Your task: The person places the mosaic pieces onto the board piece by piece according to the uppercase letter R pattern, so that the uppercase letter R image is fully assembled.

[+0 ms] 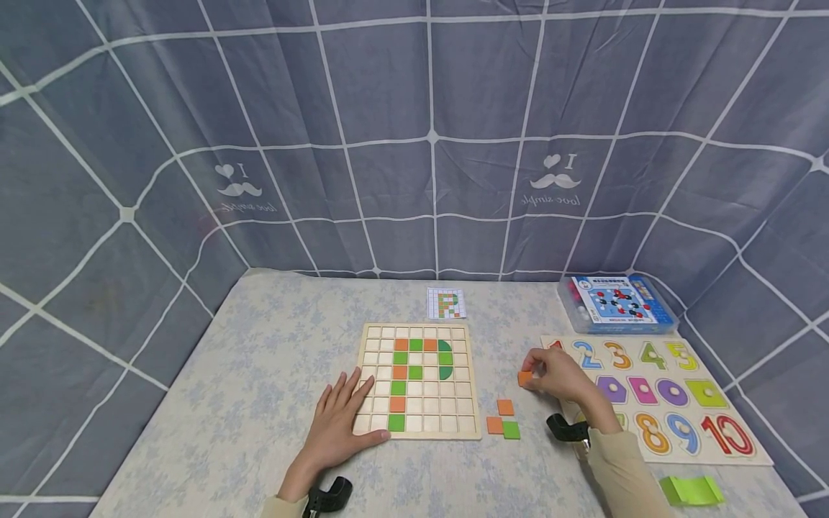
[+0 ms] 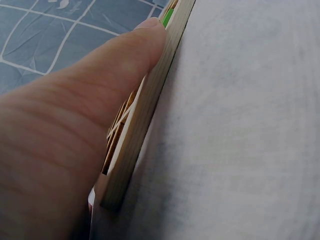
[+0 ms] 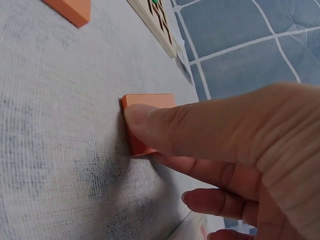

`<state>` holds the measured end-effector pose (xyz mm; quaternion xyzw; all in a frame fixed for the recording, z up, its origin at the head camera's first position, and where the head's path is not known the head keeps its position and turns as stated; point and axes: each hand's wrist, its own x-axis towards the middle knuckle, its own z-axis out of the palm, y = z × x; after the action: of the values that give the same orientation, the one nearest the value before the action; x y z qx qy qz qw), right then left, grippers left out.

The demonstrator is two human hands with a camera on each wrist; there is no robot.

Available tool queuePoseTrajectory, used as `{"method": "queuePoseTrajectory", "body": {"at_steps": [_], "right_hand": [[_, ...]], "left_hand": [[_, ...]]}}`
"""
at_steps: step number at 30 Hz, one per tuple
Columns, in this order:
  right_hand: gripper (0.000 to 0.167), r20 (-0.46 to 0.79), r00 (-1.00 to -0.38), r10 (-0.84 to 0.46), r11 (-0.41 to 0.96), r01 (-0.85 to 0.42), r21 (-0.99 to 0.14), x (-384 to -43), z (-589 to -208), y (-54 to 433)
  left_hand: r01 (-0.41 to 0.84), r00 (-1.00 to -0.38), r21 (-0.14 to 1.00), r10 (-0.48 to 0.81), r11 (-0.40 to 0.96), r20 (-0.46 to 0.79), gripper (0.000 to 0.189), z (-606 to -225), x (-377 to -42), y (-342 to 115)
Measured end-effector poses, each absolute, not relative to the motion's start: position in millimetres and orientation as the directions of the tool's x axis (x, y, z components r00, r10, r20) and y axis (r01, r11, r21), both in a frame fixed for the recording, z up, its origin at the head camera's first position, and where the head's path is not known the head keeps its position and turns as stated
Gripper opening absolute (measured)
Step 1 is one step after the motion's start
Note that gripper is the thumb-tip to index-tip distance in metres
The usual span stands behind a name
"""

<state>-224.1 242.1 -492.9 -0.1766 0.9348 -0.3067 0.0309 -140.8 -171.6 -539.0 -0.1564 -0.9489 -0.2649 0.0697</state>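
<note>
A wooden grid board [image 1: 447,424] lies mid-table, with orange, green and dark green half-round tiles set in its left and upper cells. My left hand [image 1: 343,421] rests on the board's lower left corner, fingers spread and straight; in the left wrist view the thumb [image 2: 130,55] lies along the board's edge. Right of the board, my right hand [image 1: 560,373] pinches an orange square tile [image 3: 150,100] between thumb and fingers, close over the cloth. Nearer to me lie two loose orange tiles [image 1: 505,407] and a green tile [image 1: 512,430].
A small pattern card [image 1: 447,303] lies behind the board. On the right are a number-and-shape puzzle board [image 1: 706,460], partly under my right hand and wrist, a clear plastic box [image 1: 622,306] with a printed sheet, and a light green holder [image 1: 691,491]. A grey gridded curtain hangs behind.
</note>
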Motion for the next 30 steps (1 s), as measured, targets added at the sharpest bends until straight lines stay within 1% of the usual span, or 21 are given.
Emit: {"method": "queuePoseTrajectory", "body": {"at_steps": [3,10,18,24,30], "right_hand": [[0.018,0.066,-0.93,-0.361,0.733,-0.326,-0.596,-223,-492,240],[0.014,0.062,-0.938,-0.342,0.721,-0.304,-0.623,-223,-496,238],[0.007,0.099,-0.94,-0.327,0.68,-0.307,-0.666,-224,-501,235],[0.008,0.125,-0.946,-0.3,0.68,-0.304,-0.667,-228,-504,228],[0.008,0.173,-0.941,-0.293,0.667,-0.33,-0.668,-232,-501,215]], "left_hand": [[0.333,-0.942,0.479,0.259,0.812,0.215,0.095,-539,-141,-172],[0.328,-0.943,0.486,0.254,0.81,0.213,0.095,-539,-140,-171],[0.338,-0.94,0.486,0.263,0.806,0.218,0.095,-541,-141,-172],[0.343,-0.938,0.484,0.267,0.805,0.22,0.095,-541,-141,-173],[0.345,-0.937,0.489,0.263,0.802,0.23,0.095,-542,-141,-172]]}}
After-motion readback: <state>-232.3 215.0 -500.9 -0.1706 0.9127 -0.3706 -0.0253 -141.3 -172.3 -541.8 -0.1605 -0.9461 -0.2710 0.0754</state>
